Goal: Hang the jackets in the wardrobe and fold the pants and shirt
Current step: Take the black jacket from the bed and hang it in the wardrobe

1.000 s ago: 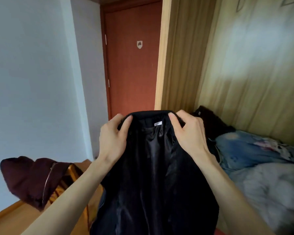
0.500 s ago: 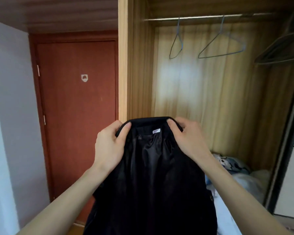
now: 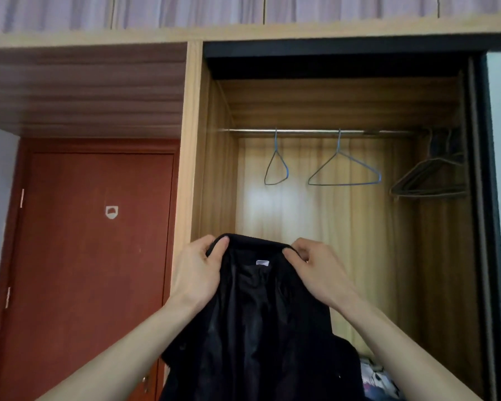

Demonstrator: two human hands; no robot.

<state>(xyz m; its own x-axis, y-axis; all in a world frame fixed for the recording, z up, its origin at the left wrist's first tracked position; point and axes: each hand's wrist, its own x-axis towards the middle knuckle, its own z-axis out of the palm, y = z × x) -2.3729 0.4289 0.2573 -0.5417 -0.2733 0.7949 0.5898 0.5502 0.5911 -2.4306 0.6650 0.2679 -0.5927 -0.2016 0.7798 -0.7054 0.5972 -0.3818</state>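
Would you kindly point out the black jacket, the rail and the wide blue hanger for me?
black jacket [image 3: 261, 328], head view, on the shiny lining below the collar.
rail [image 3: 304, 130], head view, on the bare metal between the two blue hooks.
wide blue hanger [image 3: 344, 184], head view, on its bottom wire.

One jacket [image 3: 261, 328], two blue hangers [image 3: 343, 172], two hands [image 3: 195, 273].

Black jacket [image 3: 261, 328] w/ shiny lining hangs upright, collar up, in front of open wardrobe [image 3: 344, 227].
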